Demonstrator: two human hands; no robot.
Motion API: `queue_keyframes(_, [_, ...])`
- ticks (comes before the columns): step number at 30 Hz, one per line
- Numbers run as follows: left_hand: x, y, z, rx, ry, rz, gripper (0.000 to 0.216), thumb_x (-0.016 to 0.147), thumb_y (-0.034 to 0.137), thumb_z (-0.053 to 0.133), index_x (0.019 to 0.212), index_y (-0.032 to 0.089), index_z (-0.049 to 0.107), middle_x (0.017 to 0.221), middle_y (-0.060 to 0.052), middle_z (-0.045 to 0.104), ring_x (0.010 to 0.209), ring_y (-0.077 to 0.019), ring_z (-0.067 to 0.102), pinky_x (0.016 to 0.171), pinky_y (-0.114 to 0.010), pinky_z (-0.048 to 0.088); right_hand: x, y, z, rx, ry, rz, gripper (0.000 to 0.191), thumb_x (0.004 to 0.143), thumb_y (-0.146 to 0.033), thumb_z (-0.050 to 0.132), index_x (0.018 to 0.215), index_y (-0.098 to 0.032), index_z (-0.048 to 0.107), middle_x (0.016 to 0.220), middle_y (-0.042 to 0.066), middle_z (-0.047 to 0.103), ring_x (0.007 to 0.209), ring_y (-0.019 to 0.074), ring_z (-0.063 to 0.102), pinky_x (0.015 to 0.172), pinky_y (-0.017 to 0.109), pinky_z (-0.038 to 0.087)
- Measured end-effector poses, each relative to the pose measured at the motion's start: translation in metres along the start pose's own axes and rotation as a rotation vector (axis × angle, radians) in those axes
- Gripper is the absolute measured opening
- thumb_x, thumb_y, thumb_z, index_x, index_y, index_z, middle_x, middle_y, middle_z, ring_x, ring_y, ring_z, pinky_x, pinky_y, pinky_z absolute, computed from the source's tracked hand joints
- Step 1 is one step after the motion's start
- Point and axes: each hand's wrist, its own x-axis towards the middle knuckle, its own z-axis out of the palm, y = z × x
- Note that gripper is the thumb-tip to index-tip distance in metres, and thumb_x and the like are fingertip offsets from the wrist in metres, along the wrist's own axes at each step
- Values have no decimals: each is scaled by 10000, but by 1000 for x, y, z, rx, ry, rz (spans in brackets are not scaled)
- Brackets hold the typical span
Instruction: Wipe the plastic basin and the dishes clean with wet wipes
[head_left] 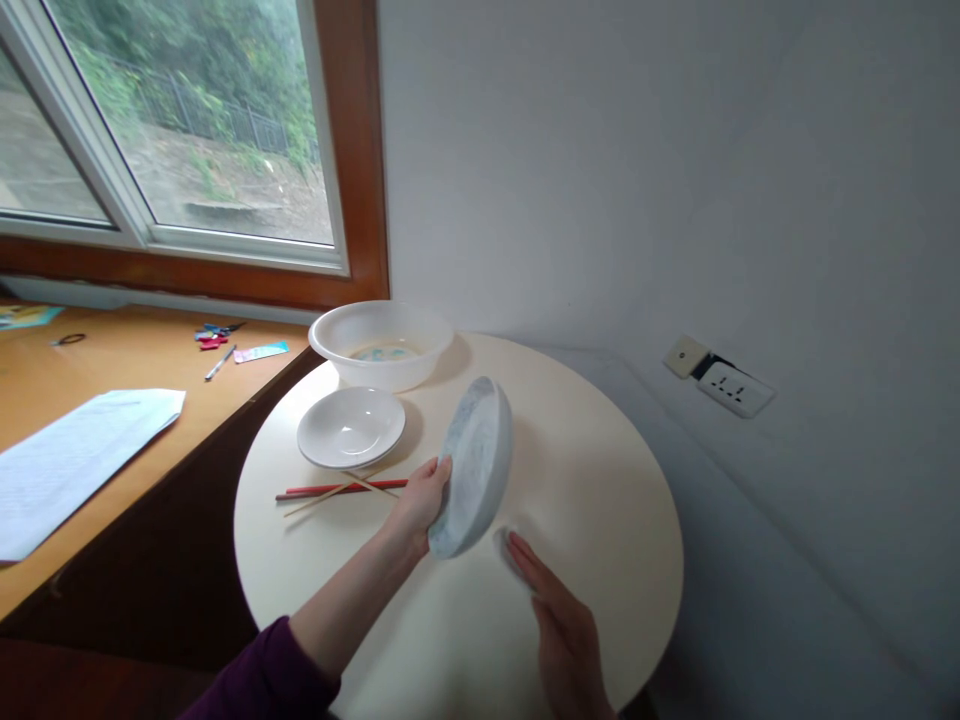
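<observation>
My left hand (424, 500) grips a pale grey, marbled shallow bowl (474, 470) by its left rim, thumb on the inner side. The bowl is held up on edge above the table, its hollow facing left. Just below and right of it is my right hand (564, 625), fingers together, with a small whitish thing (508, 550) at the fingertips. That thing is blurred and I cannot tell its kind. Left of the bowl, red and wooden chopsticks (322, 492) lie crossed on the round white table (600, 470).
White bowls (351, 425), seemingly stacked, stand behind the chopsticks. A large translucent basin (427, 360) sits at the back, something bluish inside. On the left, a wooden desk (150, 355) carries papers (82, 465), a pen (220, 363) and scissors. A wall socket (735, 388) is at right.
</observation>
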Motion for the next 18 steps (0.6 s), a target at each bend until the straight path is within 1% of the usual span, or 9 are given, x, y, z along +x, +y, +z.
queue_keyframes(2, [4, 8, 1, -34, -36, -75, 252, 798, 383, 559, 759, 136, 587, 603, -2, 596, 507, -118, 544, 480, -234, 436, 5, -3, -7, 287, 214, 382, 344, 749, -243, 544, 1069, -190, 660, 1151, 89, 623, 1091, 272, 561, 983, 465, 399])
queue_keyframes(3, [6, 10, 2, -46, -48, -102, 235, 799, 369, 558, 759, 139, 583, 590, -1, 594, 509, -120, 548, 483, -231, 435, 9, -5, -11, 410, 306, 521, 366, 706, -247, 573, 1052, -169, 668, 1110, 97, 647, 1048, 280, 589, 976, 472, 405])
queue_keyframes(4, [9, 12, 3, -55, -53, -118, 212, 798, 349, 559, 765, 141, 582, 590, -2, 598, 519, -121, 555, 492, -227, 436, 12, -6, -16, 505, 387, 615, 395, 661, -238, 596, 1039, -153, 674, 1073, 98, 666, 1011, 282, 609, 973, 474, 409])
queue_keyframes(5, [12, 14, 4, -60, -59, -134, 190, 795, 328, 564, 770, 141, 583, 597, -4, 603, 527, -121, 559, 497, -223, 433, 15, -6, -20, 568, 454, 665, 421, 621, -226, 611, 1028, -144, 677, 1041, 94, 681, 982, 278, 623, 973, 471, 410])
queue_keyframes(8, [26, 15, 12, -59, -63, -179, 130, 795, 264, 572, 784, 136, 591, 629, -5, 605, 513, -103, 539, 494, -213, 417, 19, -2, -32, 593, 583, 689, 468, 552, -207, 640, 1012, -134, 684, 1008, 82, 693, 986, 268, 620, 990, 439, 401])
queue_keyframes(10, [38, 15, 22, -55, -62, -210, 121, 816, 241, 554, 836, 127, 591, 685, -8, 605, 533, -97, 539, 514, -224, 435, 18, 2, -36, 566, 622, 680, 491, 539, -217, 654, 1020, -122, 680, 1016, 90, 690, 1022, 270, 601, 989, 424, 402])
queue_keyframes(13, [61, 14, 43, -61, -49, -251, 217, 855, 285, 523, 998, 128, 566, 903, -41, 609, 717, -126, 589, 631, -293, 503, 15, 5, -36, 563, 638, 686, 512, 534, -239, 670, 1033, -123, 673, 1059, 94, 673, 1057, 275, 579, 957, 408, 431])
queue_keyframes(15, [78, 14, 59, -76, -21, -261, 288, 858, 313, 518, 1089, 142, 537, 1045, -68, 583, 856, -164, 591, 719, -353, 512, 13, 5, -35, 579, 632, 685, 506, 534, -252, 683, 1027, -138, 677, 1102, 90, 653, 1079, 279, 564, 924, 391, 457])
queue_keyframes(18, [105, 14, 82, -105, 46, -240, 327, 856, 314, 521, 1140, 153, 516, 1126, -84, 555, 937, -193, 575, 775, -394, 500, 11, 10, -35, 599, 629, 674, 504, 520, -267, 716, 1006, -137, 687, 1101, 104, 649, 1081, 295, 562, 867, 375, 495])
